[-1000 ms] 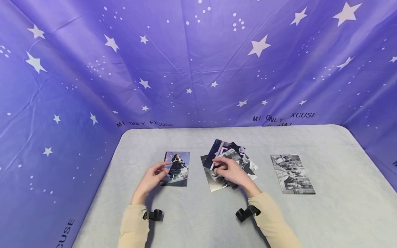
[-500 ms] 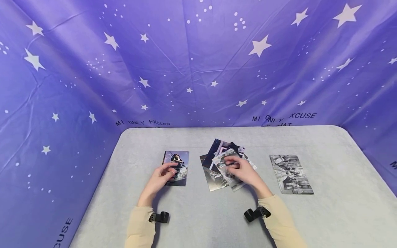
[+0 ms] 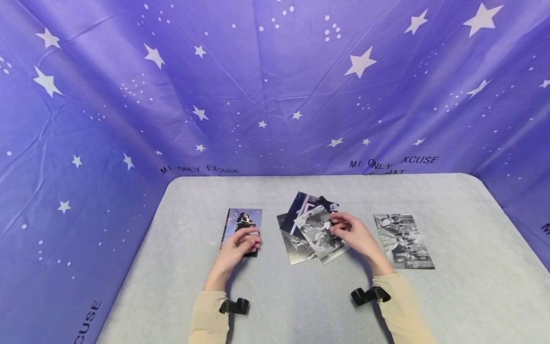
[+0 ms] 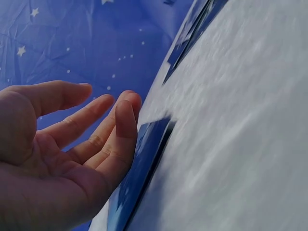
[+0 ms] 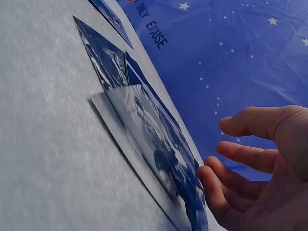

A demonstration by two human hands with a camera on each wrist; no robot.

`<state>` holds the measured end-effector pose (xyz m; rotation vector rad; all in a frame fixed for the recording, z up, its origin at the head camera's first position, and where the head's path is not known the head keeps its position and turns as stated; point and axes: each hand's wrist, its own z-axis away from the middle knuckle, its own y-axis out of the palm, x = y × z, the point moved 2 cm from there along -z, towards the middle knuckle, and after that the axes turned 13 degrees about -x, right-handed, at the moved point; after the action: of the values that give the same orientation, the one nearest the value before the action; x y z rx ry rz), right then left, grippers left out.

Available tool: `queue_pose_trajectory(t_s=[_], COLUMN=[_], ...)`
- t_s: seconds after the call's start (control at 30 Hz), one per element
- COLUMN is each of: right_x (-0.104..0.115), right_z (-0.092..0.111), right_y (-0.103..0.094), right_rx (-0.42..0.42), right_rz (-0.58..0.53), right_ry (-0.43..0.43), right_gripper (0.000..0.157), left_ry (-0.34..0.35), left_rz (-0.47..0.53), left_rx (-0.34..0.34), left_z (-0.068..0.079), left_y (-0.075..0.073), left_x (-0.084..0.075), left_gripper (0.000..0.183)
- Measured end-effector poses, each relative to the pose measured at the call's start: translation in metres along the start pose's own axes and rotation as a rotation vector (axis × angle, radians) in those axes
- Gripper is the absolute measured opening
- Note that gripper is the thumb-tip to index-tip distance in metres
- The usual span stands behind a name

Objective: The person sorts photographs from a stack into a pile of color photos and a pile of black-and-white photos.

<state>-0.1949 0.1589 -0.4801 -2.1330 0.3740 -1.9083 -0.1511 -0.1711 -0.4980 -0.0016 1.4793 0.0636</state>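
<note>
My left hand (image 3: 237, 248) hovers over the lower part of a colour photo (image 3: 246, 220) of a couple, its fingers loosely bent with nothing between them. In the left wrist view that photo (image 4: 139, 168) lies flat beyond the fingertips. My right hand (image 3: 354, 234) is at the right edge of a pile of overlapping photos; a black-and-white photo (image 3: 320, 229) lies on top. In the right wrist view the thumb and fingers are apart and hold nothing, close to the pile's top photo (image 5: 154, 139). Whether a fingertip touches it is hard to tell.
Another black-and-white photo (image 3: 404, 241) lies alone on the right of the grey table (image 3: 301, 306). Under the top photo, a dark blue photo (image 3: 298, 210) and a grey photo (image 3: 296, 248) stick out. A purple star-printed cloth (image 3: 275, 95) hangs behind and beside the table.
Both hands have moved right. The right hand has drawn away from the middle of the pile, uncovering the black-and-white photo on top. The left hand now covers the lower part of the couple photo.
</note>
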Motion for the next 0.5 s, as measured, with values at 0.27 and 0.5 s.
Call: queue_pose_trajectory(t_s=[0.27, 0.5], right_x=[-0.006, -0.012], right_z=[0.002, 0.006], right_y=[-0.01, -0.013], right_rx=[-0.014, -0.016], right_rz=[0.048, 0.031], right_ry=[0.011, 0.041], right_gripper=[0.047, 0.052], left_ry=[-0.023, -0.061], left_rz=[0.077, 0.093], left_rx=[0.034, 0.055], left_z=[0.004, 0.006], left_y=[0.031, 0.056], left_x=[0.006, 0.009], left_gripper=[0.036, 0.038])
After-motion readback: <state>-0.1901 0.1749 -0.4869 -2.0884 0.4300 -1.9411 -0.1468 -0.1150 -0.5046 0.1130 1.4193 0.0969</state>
